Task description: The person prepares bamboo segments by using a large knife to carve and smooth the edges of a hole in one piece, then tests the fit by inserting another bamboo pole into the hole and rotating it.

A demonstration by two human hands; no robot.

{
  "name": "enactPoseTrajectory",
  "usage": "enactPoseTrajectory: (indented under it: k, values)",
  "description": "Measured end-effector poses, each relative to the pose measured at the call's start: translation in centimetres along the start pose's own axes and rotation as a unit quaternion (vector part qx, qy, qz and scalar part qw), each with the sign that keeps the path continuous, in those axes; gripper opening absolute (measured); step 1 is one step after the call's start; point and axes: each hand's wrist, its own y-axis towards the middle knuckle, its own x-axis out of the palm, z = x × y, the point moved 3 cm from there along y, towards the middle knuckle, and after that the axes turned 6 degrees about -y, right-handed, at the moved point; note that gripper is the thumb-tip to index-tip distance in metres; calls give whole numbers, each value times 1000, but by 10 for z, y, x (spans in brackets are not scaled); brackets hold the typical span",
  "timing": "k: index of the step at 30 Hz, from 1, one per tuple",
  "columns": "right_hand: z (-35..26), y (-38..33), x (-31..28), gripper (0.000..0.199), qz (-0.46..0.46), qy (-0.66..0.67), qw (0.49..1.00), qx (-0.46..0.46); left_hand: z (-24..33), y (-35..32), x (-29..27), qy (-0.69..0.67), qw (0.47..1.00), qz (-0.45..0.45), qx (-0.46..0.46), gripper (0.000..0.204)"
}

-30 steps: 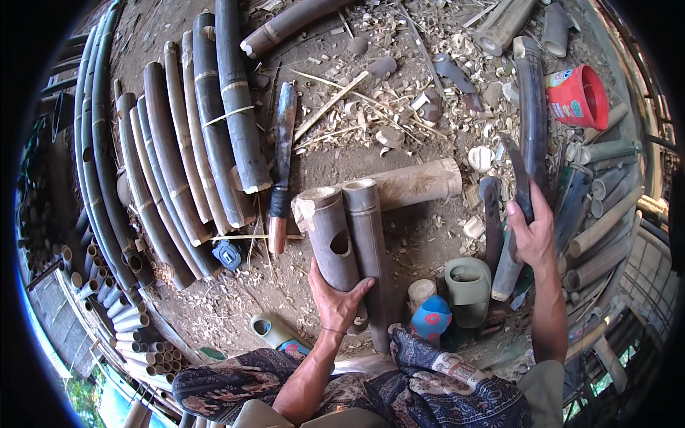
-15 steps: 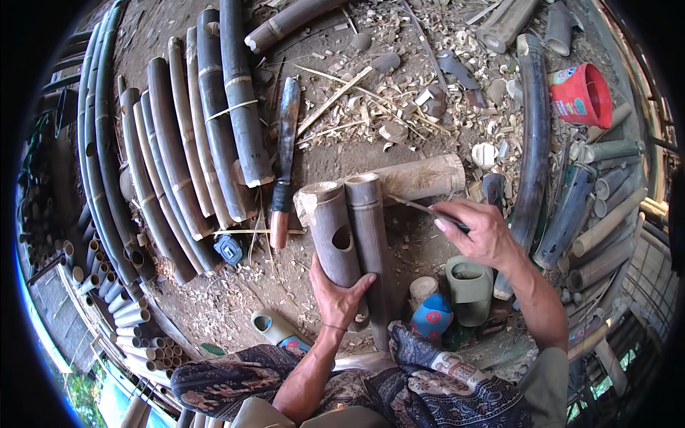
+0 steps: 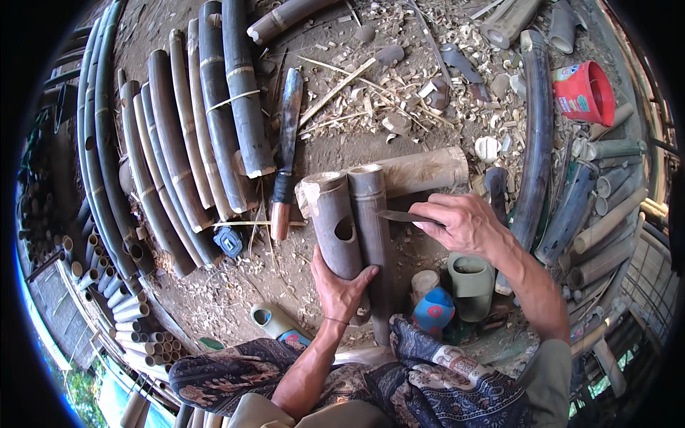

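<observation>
My left hand is wrapped round a greyish-brown bamboo tube with an oval hole in its side. Its thumb reaches across onto a narrower bamboo tube standing close alongside. Both tubes tilt away from my lap, their upper ends by a pale bamboo log lying crosswise. In my right hand is a small knife, its handle hidden by the fingers. The blade points left, its tip at the narrower tube's right side; whether it touches I cannot tell.
A machete and a blue tape measure lie on the ground to the left, beside several long bamboo poles. Wood shavings litter the far ground. A red bucket lies far right. Green sandals are near my legs.
The knife has swung lower and nearer, from the tubes' upper end to partway down the narrower tube's side. My left hand keeps its hold; the view has shifted slightly.
</observation>
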Motion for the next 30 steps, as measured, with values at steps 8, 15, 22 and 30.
enactPoseTrajectory:
  k: [8, 15, 22, 30]
  values:
    - [-1, 2, 6, 17, -10, -7, 1000, -8, -1, 0, 1, -8, 1000, -5, -10, 117]
    - [0, 1, 7, 17, -9, -8, 1000, -8, 0, 0, 1, 8, 1000, -4, -6, 118]
    - [-2, 2, 5, 17, -12, -20, 1000, -15, 0, -1, 1, -6, 1000, 8, 0, 113]
    - [9, -45, -37, 28, -89, -121, 985, 86, 4, -2, -2, -2, 1000, -4, 6, 116]
